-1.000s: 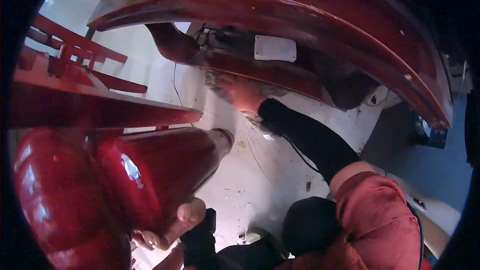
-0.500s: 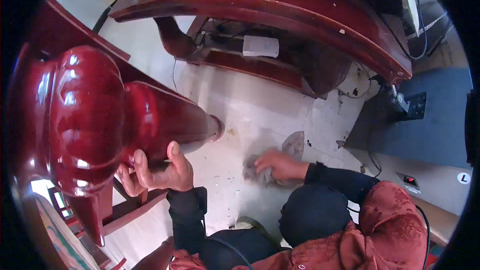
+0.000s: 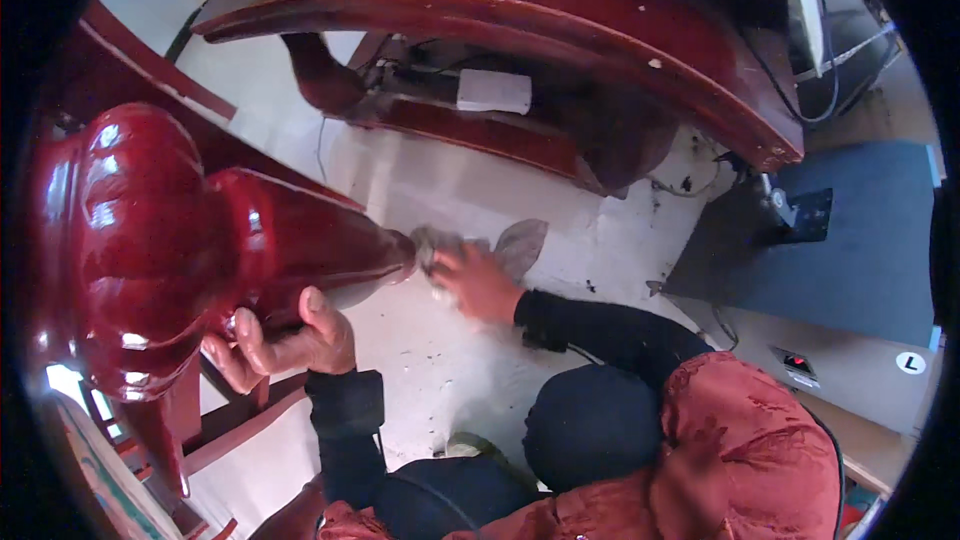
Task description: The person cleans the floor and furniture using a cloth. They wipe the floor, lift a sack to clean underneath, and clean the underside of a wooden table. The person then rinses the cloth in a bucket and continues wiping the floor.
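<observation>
A glossy dark-red turned furniture leg (image 3: pixel 310 240), with a thick ribbed bulb (image 3: pixel 140 240) at its upper part, fills the left side and tapers down to a foot near the floor. Beside its narrower part is my left hand (image 3: pixel 290 345), fingers curved and apart, the fingertips at the lacquered side; whether they press on it I cannot tell. By the tip of the foot, my right hand (image 3: pixel 477 285) grips a grey cloth (image 3: pixel 521 246), blurred by motion, and part of it trails to the right over the floor.
A curved dark-red table (image 3: pixel 500 15) stands ahead, a white box (image 3: pixel 494 91) on its lower shelf. To the right are a blue-grey cabinet (image 3: pixel 850 240) and hanging cables (image 3: pixel 830 105). The pale floor (image 3: pixel 400 370) has dark specks. My knees are close below.
My right hand has moved left with the cloth, from the bare floor to the foot of the leg. The whole view has shifted slightly; my left hand keeps its place by the leg.
</observation>
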Tool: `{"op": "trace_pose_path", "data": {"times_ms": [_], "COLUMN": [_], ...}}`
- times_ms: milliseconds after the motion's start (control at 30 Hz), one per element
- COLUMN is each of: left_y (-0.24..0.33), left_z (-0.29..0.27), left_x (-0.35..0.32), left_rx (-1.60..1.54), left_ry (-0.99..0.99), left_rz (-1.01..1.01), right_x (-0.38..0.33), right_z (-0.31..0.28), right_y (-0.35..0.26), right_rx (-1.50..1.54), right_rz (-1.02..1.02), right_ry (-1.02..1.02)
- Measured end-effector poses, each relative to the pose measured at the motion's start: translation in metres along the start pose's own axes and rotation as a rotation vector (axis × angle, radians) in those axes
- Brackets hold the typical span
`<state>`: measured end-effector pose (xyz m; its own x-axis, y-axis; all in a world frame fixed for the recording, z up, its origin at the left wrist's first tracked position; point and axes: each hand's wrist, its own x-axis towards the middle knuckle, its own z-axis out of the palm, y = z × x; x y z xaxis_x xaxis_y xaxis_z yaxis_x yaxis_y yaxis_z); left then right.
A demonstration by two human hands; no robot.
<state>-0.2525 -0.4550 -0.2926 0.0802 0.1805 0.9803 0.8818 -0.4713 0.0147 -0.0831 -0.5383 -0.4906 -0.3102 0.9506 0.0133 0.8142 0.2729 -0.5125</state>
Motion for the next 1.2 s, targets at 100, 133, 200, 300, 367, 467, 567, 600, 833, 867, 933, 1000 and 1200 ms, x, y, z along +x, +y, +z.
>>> {"op": "trace_pose_path", "data": {"times_ms": [100, 133, 200, 300, 367, 467, 567, 600, 833, 867, 933, 1000, 1200], "left_y": [-0.004, -0.002, 0.003, -0.001, 0.001, -0.005, -0.001, -0.005, -0.003, -0.003, 0.001, 0.000, 0.002], "left_z": [0.003, 0.005, 0.009, 0.005, 0.006, 0.007, 0.012, 0.010, 0.005, 0.006, 0.012, 0.011, 0.011], "left_x": [-0.008, -0.006, -0.003, 0.000, -0.003, -0.001, -0.003, -0.002, -0.002, -0.001, -0.002, -0.002, -0.007], "left_rx": [0.024, 0.022, -0.016, -0.008, -0.026, -0.040, -0.019, 0.002, 0.040, 0.027, -0.011, -0.025, -0.081], "left_ry": [0.022, 0.030, 0.045, 0.023, 0.009, 0.030, 0.070, 0.072, 0.058, 0.071, 0.113, 0.111, 0.065], "left_rz": [0.010, 0.024, 0.014, 0.024, 0.011, 0.012, 0.011, 0.031, 0.040, 0.035, 0.002, -0.001, -0.049], "right_x": [-0.044, -0.054, -0.065, -0.055, -0.040, -0.003, -0.006, -0.015, -0.085, -0.095, -0.121, -0.149, -0.190], "right_z": [0.004, 0.009, 0.004, -0.046, -0.081, -0.117, -0.100, -0.095, -0.069, -0.065, -0.065, -0.061, -0.084], "right_y": [-0.016, -0.020, -0.009, -0.003, 0.020, 0.060, 0.107, 0.104, 0.124, 0.118, 0.093, 0.067, 0.048], "right_rx": [0.091, 0.134, 0.433, 0.519, 0.378, 0.011, -0.124, -0.133, -0.015, -0.038, -0.114, 0.014, 0.311], "right_rz": [-0.115, -0.160, -0.190, 0.020, 0.076, 0.216, 0.321, 0.311, 0.432, 0.455, 0.504, 0.496, 0.346], "right_ry": [-0.164, -0.194, -0.410, -0.303, -0.069, 0.000, 0.131, 0.158, 0.345, 0.335, 0.318, 0.206, 0.032]}}
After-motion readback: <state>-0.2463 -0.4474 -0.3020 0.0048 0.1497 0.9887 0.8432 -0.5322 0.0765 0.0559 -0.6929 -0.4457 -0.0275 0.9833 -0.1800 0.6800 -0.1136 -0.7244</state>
